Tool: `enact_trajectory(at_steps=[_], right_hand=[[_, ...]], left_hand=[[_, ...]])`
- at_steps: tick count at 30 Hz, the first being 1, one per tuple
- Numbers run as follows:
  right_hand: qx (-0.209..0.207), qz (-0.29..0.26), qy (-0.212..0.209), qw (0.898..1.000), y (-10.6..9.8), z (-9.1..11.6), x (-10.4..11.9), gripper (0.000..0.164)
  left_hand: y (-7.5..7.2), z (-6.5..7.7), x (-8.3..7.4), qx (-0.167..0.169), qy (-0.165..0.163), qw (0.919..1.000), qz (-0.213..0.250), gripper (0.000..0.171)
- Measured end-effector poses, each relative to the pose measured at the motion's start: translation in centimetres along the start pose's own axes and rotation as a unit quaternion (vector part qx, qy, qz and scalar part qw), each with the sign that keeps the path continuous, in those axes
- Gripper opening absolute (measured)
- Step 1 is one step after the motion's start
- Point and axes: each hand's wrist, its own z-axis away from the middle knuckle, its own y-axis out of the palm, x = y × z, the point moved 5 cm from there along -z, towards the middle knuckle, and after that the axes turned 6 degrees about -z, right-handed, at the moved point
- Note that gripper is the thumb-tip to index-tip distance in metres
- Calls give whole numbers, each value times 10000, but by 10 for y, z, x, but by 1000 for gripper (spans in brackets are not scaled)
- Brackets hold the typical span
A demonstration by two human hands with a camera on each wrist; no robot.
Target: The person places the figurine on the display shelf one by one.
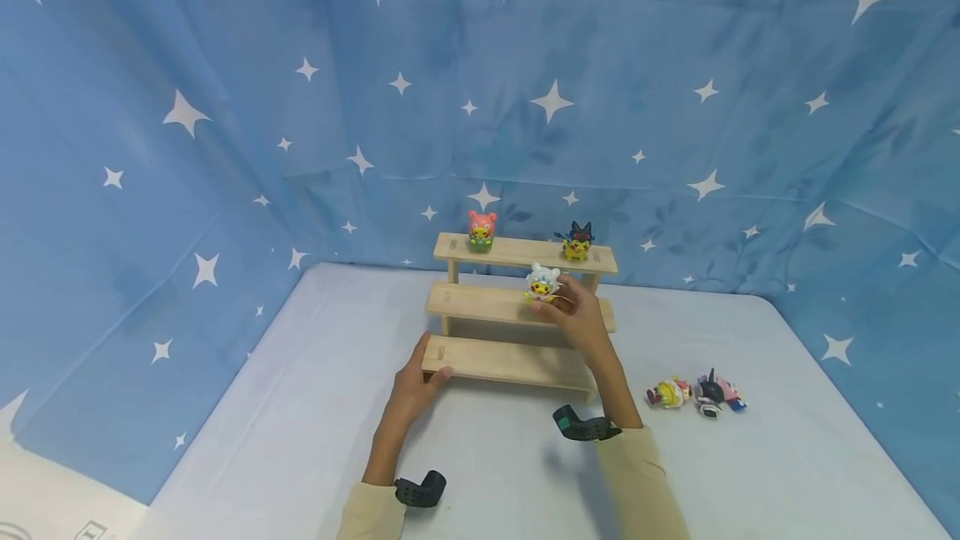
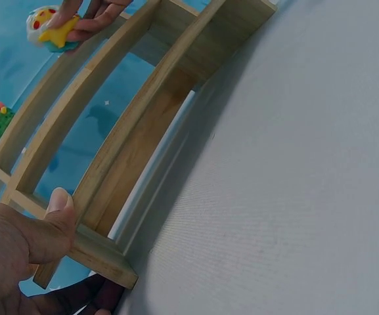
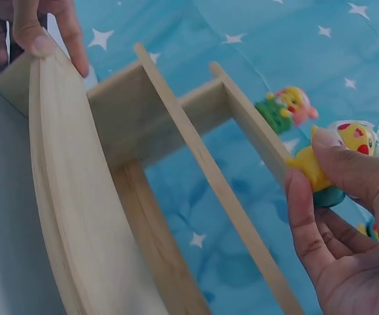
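Between its thumb and fingers, my right hand (image 1: pixel 581 319) pinches a small yellow figurine (image 1: pixel 542 283) with a white hood. In the head view it overlaps the right part of the middle step of a three-tier wooden display shelf (image 1: pixel 510 361); the right wrist view also shows the yellow body (image 3: pixel 314 169) and a teal base. My left hand (image 1: pixel 412 386) grips the left end of the bottom step, its thumb (image 2: pixel 59 216) on the front and its other fingers around the side. On the top step stand a pink-hooded figurine (image 1: pixel 482 232) and a black-eared figurine (image 1: pixel 577 242).
Right of the shelf, a yellow-and-white figurine (image 1: pixel 670 392) lies on the white tabletop (image 1: pixel 810 457). Close beside it are black and pink figurines (image 1: pixel 718 392), also lying down. A blue star-patterned curtain (image 1: pixel 637 65) hangs behind and along both sides.
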Motion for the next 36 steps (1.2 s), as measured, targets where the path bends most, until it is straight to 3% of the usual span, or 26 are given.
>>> enact_trajectory(at_steps=[20, 29, 36], right_hand=[[214, 490, -375, 9979, 61, -16, -4, 52], [68, 1123, -734, 9909, 74, -24, 2, 48], [107, 1267, -821, 9885, 82, -30, -3, 43]], left_hand=[[2, -1, -1, -8, 195, 9998, 50, 79], [0, -1, -2, 7, 121, 9999, 75, 79], [-1, -1, -1, -6, 115, 9999, 41, 78]])
